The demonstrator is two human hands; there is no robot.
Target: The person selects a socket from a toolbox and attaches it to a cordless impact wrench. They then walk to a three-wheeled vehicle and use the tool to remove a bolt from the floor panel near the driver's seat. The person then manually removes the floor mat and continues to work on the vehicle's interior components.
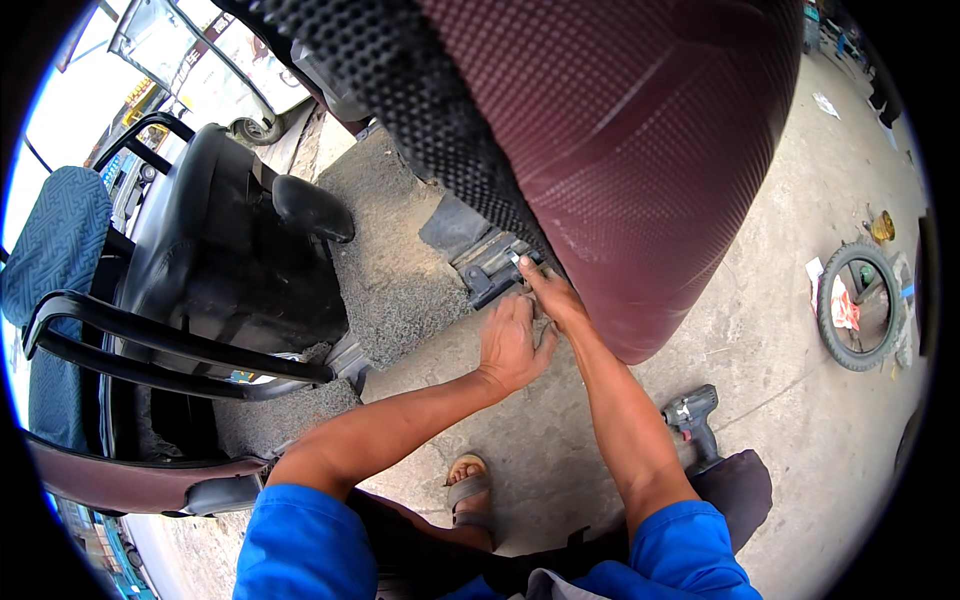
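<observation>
My left hand point(513, 346) is at the edge of the vehicle's floor, its fingers bent near a black bracket point(488, 284) and its thumb apart. No object shows in it. My right hand point(553, 296) reaches in just beyond it, with thumb and fingers closed at a small bright metal piece point(515, 257) beside the bracket. What those fingers grip is partly hidden. Over the right hand leans a large maroon textured panel point(640, 160) with a black honeycomb-patterned edge point(400, 95). Behind the bracket lies a dusty grey floor mat point(390, 270).
A cordless power tool point(697, 420) lies on the concrete by my right knee. To the left is a black seat point(215, 230) with tubular armrests point(170, 345). A tyre point(832, 320) lies at the far right. My sandalled foot point(468, 492) is below my left forearm.
</observation>
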